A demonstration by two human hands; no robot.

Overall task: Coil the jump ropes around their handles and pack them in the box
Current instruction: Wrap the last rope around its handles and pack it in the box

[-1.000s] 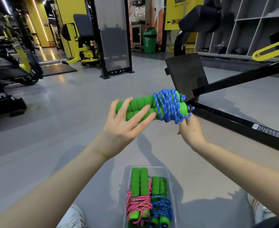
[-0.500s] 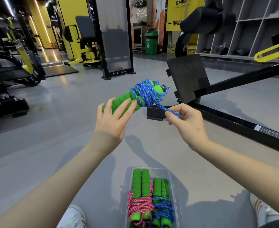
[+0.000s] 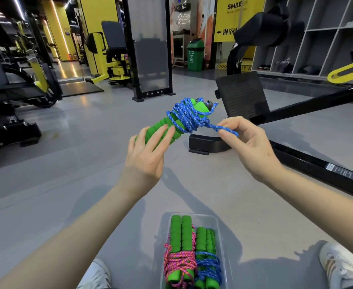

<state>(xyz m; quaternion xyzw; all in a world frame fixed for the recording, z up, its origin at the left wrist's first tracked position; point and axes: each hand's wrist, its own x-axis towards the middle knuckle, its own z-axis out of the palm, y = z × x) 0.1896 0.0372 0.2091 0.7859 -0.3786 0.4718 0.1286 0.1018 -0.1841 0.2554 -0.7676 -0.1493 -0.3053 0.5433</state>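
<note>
My left hand (image 3: 145,158) grips the near end of a pair of green foam handles (image 3: 161,131), held tilted up and away. Blue rope (image 3: 189,115) is coiled around their far half. My right hand (image 3: 248,147) pinches a loose loop of that blue rope (image 3: 226,129) between thumb and fingers, just right of the coil. Below, between my feet, a clear plastic box (image 3: 218,224) holds two coiled jump ropes: one with pink rope (image 3: 179,262) on the left, one with blue rope (image 3: 207,265) on the right.
Grey gym floor all around. A black machine frame with a footplate (image 3: 242,97) and a long rail (image 3: 317,161) runs along the right. More black and yellow machines (image 3: 10,86) stand at the left and back. My shoes (image 3: 342,265) flank the box.
The handles tilted from lying crosswise to pointing up and away. My right hand came from under the coil to its right side and pulled out a loop of blue rope.
</note>
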